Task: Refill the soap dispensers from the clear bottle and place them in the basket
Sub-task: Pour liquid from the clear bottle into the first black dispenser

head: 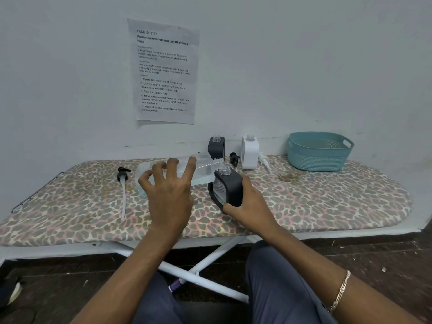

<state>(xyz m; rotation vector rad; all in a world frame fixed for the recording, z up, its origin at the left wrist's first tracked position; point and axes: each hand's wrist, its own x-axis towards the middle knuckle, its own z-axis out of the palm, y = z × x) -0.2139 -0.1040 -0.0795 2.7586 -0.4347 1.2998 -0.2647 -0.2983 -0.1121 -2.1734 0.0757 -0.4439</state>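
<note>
My left hand (168,192) grips the clear bottle (203,168), which lies tipped almost flat with its threaded neck over the open mouth of a black soap dispenser (230,187). My right hand (247,204) holds that black dispenser tilted on the board. A second black dispenser (216,147) and a white dispenser (249,152) stand uncapped at the back by the wall. The teal basket (319,152) sits at the far right with nothing seen inside it.
A black pump with a long white tube (123,183) lies at the left of the leopard-print ironing board (327,195). Another black pump (234,159) and a white pump (265,162) lie beside the white dispenser. A paper sheet hangs on the wall.
</note>
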